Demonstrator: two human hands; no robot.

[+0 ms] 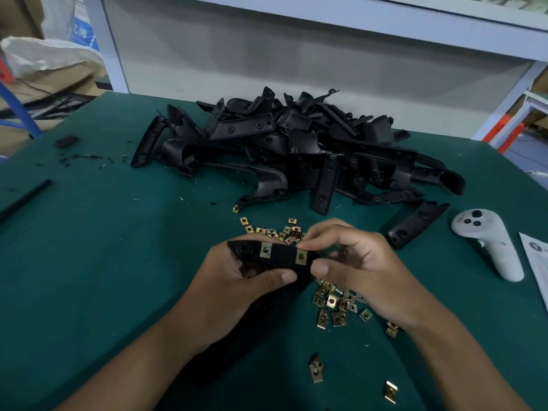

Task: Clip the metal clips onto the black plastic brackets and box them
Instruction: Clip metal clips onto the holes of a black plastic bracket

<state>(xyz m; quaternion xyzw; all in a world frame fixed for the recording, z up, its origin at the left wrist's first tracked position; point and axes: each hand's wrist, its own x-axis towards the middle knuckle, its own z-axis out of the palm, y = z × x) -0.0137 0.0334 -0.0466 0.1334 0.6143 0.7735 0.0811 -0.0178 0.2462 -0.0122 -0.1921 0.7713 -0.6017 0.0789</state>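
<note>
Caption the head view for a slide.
Both hands fit a second metal clip onto a black bracket before the bracket pile.

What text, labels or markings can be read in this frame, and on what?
Nothing reads cleanly.
White woven sack, top left: blue printed characters, too blurred to quote.
Paper sheet at the right table edge: a round emblem and faint lines, too small to read.
White handheld controller: buttons only, no legible marking.
Black plastic brackets and metal clips: no text visible.

white controller, paper sheet, green table
</note>
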